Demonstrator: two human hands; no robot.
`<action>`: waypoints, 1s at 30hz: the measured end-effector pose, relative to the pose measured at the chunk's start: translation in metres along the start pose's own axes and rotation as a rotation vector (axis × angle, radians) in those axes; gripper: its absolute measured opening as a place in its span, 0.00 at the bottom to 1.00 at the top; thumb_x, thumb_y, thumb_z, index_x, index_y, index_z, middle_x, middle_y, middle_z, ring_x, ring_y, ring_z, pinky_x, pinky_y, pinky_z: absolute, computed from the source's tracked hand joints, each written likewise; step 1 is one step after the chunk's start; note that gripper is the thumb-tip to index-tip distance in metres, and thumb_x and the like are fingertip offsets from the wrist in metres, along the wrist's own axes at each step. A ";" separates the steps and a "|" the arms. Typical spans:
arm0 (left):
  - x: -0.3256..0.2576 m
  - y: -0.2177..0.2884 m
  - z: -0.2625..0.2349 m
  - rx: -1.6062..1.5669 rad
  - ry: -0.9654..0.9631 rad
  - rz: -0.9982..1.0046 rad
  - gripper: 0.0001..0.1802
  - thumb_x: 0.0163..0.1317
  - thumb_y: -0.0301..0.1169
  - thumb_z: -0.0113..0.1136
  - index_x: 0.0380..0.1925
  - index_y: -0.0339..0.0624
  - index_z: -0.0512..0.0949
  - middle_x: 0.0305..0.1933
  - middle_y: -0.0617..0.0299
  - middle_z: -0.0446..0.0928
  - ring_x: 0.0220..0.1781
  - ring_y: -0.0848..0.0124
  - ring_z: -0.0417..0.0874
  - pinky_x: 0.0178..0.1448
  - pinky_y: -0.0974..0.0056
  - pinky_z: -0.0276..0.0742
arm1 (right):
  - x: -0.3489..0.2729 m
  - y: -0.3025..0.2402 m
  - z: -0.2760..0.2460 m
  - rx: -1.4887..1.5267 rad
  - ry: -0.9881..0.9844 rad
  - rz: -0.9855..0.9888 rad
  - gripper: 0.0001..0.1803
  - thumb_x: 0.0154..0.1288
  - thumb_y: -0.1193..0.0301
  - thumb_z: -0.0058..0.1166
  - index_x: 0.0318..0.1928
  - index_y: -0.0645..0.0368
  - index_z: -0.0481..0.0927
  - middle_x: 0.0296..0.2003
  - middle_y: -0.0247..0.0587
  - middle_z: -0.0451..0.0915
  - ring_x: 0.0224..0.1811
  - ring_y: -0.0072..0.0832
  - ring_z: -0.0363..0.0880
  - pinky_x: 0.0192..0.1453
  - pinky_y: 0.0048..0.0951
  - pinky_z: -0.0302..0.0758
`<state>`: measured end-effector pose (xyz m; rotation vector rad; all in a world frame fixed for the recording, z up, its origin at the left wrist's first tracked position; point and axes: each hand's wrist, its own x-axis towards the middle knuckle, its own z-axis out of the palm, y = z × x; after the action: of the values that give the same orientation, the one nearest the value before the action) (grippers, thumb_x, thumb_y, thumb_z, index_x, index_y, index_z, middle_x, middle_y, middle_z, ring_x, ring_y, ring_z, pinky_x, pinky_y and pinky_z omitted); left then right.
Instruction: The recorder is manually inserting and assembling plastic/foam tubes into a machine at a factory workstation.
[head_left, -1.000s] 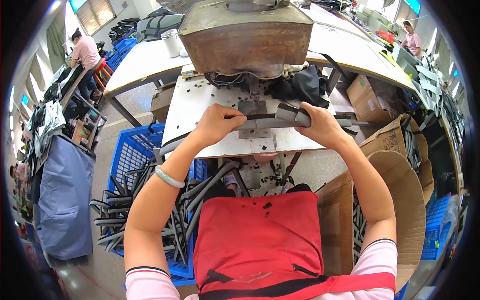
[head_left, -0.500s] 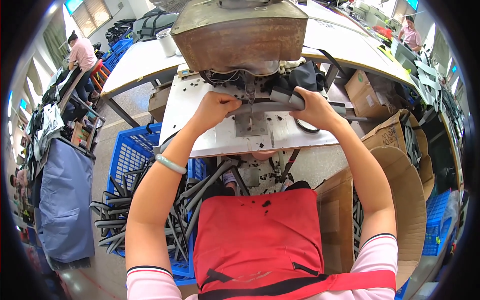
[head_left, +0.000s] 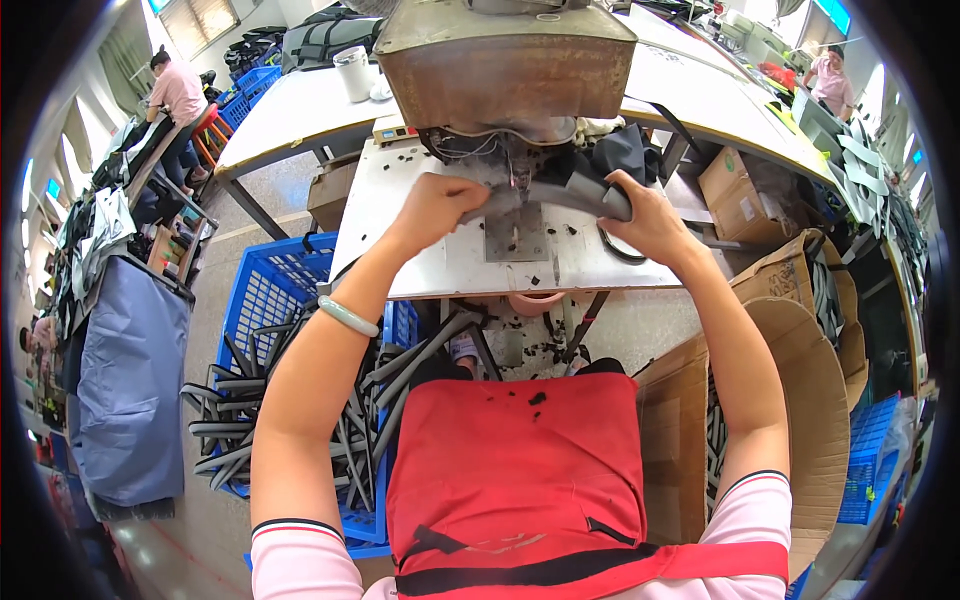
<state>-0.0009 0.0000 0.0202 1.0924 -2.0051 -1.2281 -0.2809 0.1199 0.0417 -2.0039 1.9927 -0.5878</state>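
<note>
A padded grey strip (head_left: 563, 196) stretches between my hands at the needle of a sewing machine (head_left: 505, 75), arching slightly. At its left end, my left hand (head_left: 438, 212) is closed with the fingertips pinching it. My right hand (head_left: 652, 218) grips the thicker, folded right part, thumb on the near side. Just this side of the strip lies the machine's metal plate (head_left: 514, 242), set in the white table top (head_left: 415, 265). The needle's exact contact with the strip is blurred.
Grey strips fill a blue basket (head_left: 262, 290) at lower left. An open cardboard box (head_left: 800, 400) with more strips stands by my right arm. Dark fabric (head_left: 615, 150) lies behind my right hand. Black scraps dot the table. Two people work farther off, left and right.
The whole view has shifted, so the machine appears farther right. Relative to the needle, my left hand is a little farther left; the strip bows up more. Both hands keep their hold.
</note>
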 end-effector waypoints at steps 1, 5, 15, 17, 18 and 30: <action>0.001 -0.002 -0.009 0.019 0.045 0.000 0.14 0.63 0.36 0.63 0.37 0.34 0.86 0.19 0.64 0.75 0.21 0.77 0.70 0.27 0.69 0.67 | 0.000 0.012 0.002 -0.006 0.081 0.004 0.27 0.55 0.71 0.63 0.55 0.60 0.70 0.41 0.58 0.81 0.48 0.53 0.79 0.53 0.46 0.73; -0.014 -0.013 -0.014 0.306 0.056 0.219 0.13 0.60 0.35 0.64 0.35 0.34 0.85 0.24 0.51 0.81 0.24 0.66 0.78 0.33 0.61 0.74 | -0.020 -0.007 0.014 -0.149 0.027 -0.286 0.24 0.50 0.75 0.62 0.50 0.62 0.75 0.42 0.55 0.80 0.49 0.51 0.78 0.54 0.44 0.75; -0.050 -0.019 0.067 -0.210 -0.392 -0.105 0.15 0.65 0.36 0.56 0.39 0.33 0.82 0.28 0.58 0.83 0.27 0.71 0.79 0.37 0.66 0.77 | -0.070 -0.094 0.093 -0.270 -0.175 -0.688 0.12 0.54 0.74 0.56 0.40 0.60 0.74 0.39 0.46 0.77 0.48 0.45 0.75 0.55 0.43 0.71; -0.067 -0.089 0.043 -0.014 -0.422 0.306 0.19 0.73 0.40 0.47 0.44 0.34 0.79 0.32 0.59 0.81 0.29 0.74 0.80 0.38 0.70 0.77 | -0.055 -0.075 0.057 -0.204 -0.258 -0.366 0.16 0.51 0.73 0.62 0.41 0.61 0.74 0.40 0.48 0.77 0.48 0.47 0.74 0.56 0.42 0.70; -0.073 -0.076 0.039 -0.024 -0.439 0.312 0.19 0.73 0.40 0.47 0.44 0.34 0.79 0.32 0.59 0.81 0.29 0.74 0.80 0.38 0.70 0.77 | -0.053 -0.043 0.049 -0.200 -0.172 -0.375 0.18 0.51 0.72 0.64 0.42 0.61 0.74 0.41 0.49 0.77 0.49 0.47 0.74 0.56 0.42 0.70; -0.067 -0.013 0.023 -0.324 -0.374 -0.292 0.21 0.67 0.43 0.59 0.46 0.34 0.80 0.38 0.60 0.81 0.33 0.71 0.79 0.41 0.65 0.76 | -0.047 0.003 0.014 -0.102 -0.038 -0.244 0.29 0.53 0.66 0.67 0.53 0.66 0.72 0.46 0.57 0.76 0.52 0.53 0.73 0.57 0.43 0.70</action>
<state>0.0211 0.0643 -0.0034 1.0762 -1.8473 -1.9558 -0.2767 0.1656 0.0232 -2.3221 1.8036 -0.5021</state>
